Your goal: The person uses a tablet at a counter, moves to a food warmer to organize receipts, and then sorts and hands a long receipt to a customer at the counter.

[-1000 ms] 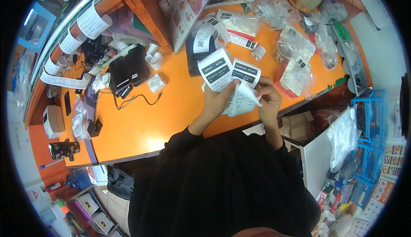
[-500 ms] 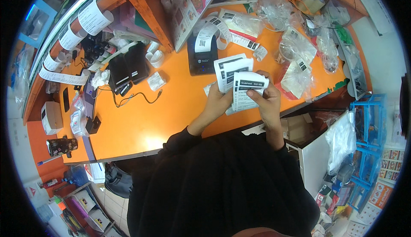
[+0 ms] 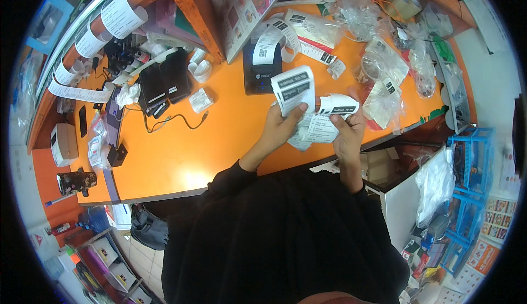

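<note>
Over the near edge of the orange table, my left hand (image 3: pixel 281 127) is closed on a curled white receipt (image 3: pixel 295 90) with black printed bands, its thumb pressed on the lower part. My right hand (image 3: pixel 348 131) grips another receipt (image 3: pixel 337 105), whose top curls over toward me, with the thumb on its front. More paper slips (image 3: pixel 314 131) hang below and between both hands; how many layers there are I cannot tell. Just beyond the left hand stands a black receipt printer (image 3: pixel 258 77) with a long printed strip (image 3: pixel 265 50) looping from its top.
Clear plastic bags (image 3: pixel 382 65) with white slips crowd the right of the table (image 3: pixel 164 161). To the left lie a black wallet-like case (image 3: pixel 164 79), a cable (image 3: pixel 186 123), paper rolls (image 3: pixel 200 71) and a small folded slip (image 3: pixel 201 100). Receipts (image 3: pixel 123 16) hang along the left shelf.
The receipts have moved apart: the left one is raised and more upright, the right one has shifted right and tipped over. Both hands still hold paper.
</note>
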A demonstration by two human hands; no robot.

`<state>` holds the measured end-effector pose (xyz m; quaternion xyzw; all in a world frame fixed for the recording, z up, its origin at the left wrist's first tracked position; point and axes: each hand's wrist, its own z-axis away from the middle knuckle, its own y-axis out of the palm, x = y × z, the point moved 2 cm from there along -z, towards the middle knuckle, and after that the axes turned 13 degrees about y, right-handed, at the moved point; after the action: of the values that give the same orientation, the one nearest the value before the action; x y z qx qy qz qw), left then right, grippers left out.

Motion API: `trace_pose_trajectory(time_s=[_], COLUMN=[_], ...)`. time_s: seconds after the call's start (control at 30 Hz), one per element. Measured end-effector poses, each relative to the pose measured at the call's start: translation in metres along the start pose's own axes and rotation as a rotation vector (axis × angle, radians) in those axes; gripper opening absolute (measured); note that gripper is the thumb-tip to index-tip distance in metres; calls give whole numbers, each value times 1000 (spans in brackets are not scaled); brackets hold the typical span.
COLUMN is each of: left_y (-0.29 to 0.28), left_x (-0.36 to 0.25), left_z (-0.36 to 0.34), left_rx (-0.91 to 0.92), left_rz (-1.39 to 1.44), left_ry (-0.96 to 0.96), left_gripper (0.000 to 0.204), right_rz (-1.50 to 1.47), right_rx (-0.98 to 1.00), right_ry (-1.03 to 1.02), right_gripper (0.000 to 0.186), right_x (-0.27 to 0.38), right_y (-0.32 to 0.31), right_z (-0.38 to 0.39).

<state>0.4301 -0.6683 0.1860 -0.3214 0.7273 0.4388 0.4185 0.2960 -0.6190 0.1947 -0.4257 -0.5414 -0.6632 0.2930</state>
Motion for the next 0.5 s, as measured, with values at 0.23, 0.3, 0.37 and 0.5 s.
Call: trace_pose_trajectory(time_s=[0.23,0.3,0.37,0.5], left_y=[-3,-3,-2,2], left_x=[14,12,15,17], left_z=[6,4,3,3], left_rx=[-35,-17,-57,-88], left_rz=[4,-58,-26,-88], left_ry=[34,35,44,81], left_gripper=[20,20,26,27], right_rz=[178,178,184,296], right_rx=[53,60,55,11], right_ry=[168,191,182,194], right_gripper=[61,54,48,37], right_x=[-3,-6,-6,-14], right_y=[9,8,11,2], right_z=[-5,-5,-6,-7])
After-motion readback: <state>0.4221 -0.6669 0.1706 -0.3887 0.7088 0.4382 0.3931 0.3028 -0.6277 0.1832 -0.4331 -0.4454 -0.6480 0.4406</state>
